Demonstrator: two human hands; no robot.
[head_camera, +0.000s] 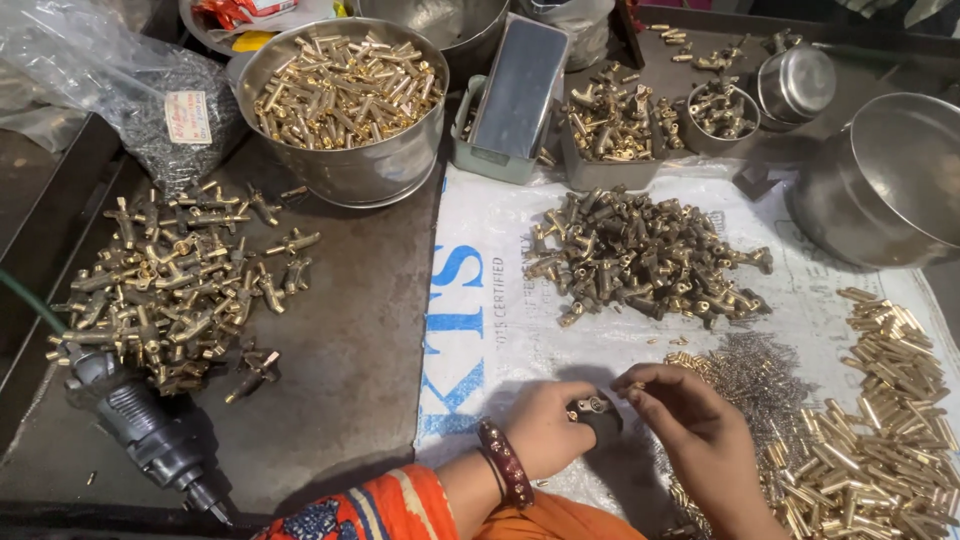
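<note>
Down at the near edge of the white printed sheet (480, 330), the person is working with both hands close together. The left hand (545, 425) is gripping a small dark valve body (597, 413), fingers clenched round it, while the right hand (690, 420) is pinching at its top with thumb and forefinger; whether a tiny part is sitting between those fingertips, I cannot tell. Just beside the right hand a scatter of thin springs (760, 375) is lying, and farther right a heap of short brass pins (890, 420) is spreading to the sheet's edge. As I judge it, plenty is waiting: a dull pile of valve bodies (645, 260) is sitting in the middle of the sheet, well apart from the hands. On the dark table at the left a brighter heap of brass fittings (180, 285) is lying near a grey power tool (150, 430), and a steel bowl (345, 160) behind is standing full, so some share looks finished.
</note>
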